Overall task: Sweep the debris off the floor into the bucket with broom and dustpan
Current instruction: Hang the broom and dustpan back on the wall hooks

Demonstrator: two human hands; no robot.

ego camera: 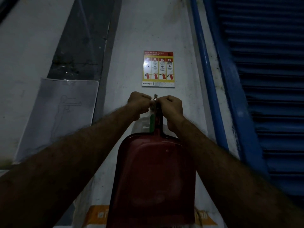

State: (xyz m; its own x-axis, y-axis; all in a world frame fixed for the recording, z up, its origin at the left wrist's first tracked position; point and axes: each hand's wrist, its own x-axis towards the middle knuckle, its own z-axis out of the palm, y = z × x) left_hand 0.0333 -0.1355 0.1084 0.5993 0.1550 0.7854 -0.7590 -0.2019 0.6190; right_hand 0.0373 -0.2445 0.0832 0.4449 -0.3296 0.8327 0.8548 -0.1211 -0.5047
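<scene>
Red plastic dustpan (154, 175) hanging flat on the white wall (148, 30), nearest. Further up, left hand (139, 102) and right hand (172, 106) both pinching at the small metal hook (155, 97). Best lifted straight off, no yanking.

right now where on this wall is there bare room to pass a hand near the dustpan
Bare wall lies between the fire extinguisher poster and the blue frame. It is crowded at the hook, where left hand and right hand pinch the dustpan handle.
</scene>
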